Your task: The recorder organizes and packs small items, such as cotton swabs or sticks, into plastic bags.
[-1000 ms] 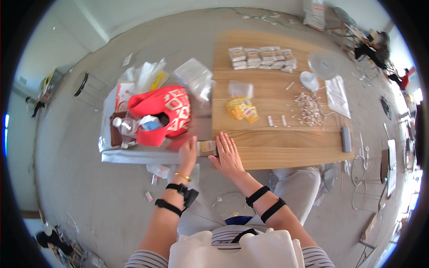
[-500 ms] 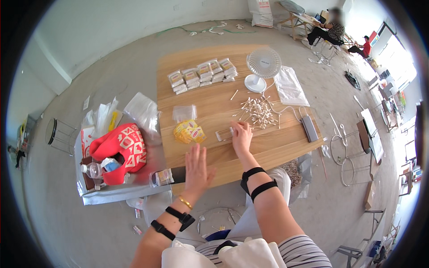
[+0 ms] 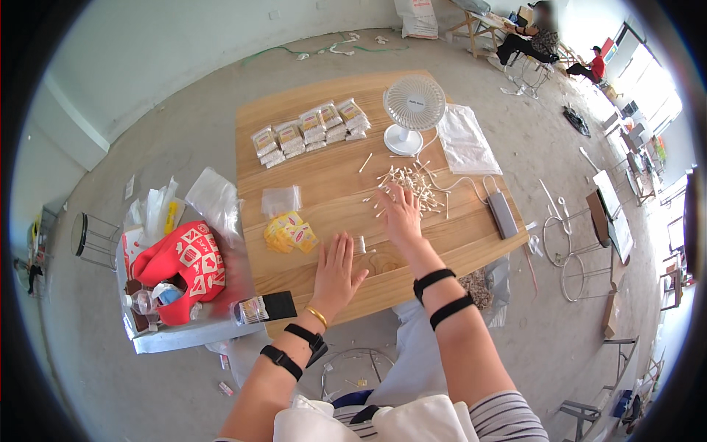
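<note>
My left hand (image 3: 338, 274) lies palm down near the table's front, its fingers straight. Beside its fingertips, the white ends of a small row of cotton swabs (image 3: 361, 244) show; the hand covers the rest. My right hand (image 3: 401, 219) reaches to the near edge of a loose heap of cotton swabs (image 3: 425, 190), fingers apart and tips among the swabs. Left of the hands are a fan of yellow printed cards (image 3: 289, 233) and a stack of clear small bags (image 3: 281, 200). Rows of filled swab packets (image 3: 312, 127) stand at the far left of the table.
A white fan (image 3: 413, 107) stands behind the heap, with a white plastic bag (image 3: 469, 140) alongside. A cable runs to a grey power bank (image 3: 502, 214) at the right edge. Left of the table, a box holds a red bag (image 3: 184, 267). People sit in the far right background.
My right hand has moved from the row of swabs to the heap. My left hand has come forward and down beside the row, covering much of it. The whole view has shifted slightly.
</note>
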Available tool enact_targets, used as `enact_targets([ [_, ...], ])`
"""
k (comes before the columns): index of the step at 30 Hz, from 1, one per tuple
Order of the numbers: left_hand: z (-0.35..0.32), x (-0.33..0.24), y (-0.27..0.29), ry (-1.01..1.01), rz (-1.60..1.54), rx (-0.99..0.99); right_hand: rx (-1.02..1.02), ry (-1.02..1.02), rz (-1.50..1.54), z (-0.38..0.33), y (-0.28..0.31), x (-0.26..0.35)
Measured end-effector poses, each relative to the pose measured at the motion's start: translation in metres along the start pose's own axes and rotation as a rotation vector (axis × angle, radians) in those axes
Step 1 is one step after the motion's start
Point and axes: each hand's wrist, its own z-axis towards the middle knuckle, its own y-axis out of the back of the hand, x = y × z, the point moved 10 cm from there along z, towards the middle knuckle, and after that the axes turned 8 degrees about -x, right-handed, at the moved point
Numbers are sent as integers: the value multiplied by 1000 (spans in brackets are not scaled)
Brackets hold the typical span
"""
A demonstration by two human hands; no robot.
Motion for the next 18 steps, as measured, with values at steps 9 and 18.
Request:
enact_targets([
  [9, -32, -16, 2, -53, -17, 65, 279, -33, 67, 15, -44, 3],
  [18, -44, -20, 13, -38, 36, 40, 93, -137, 482, -70, -8, 55],
])
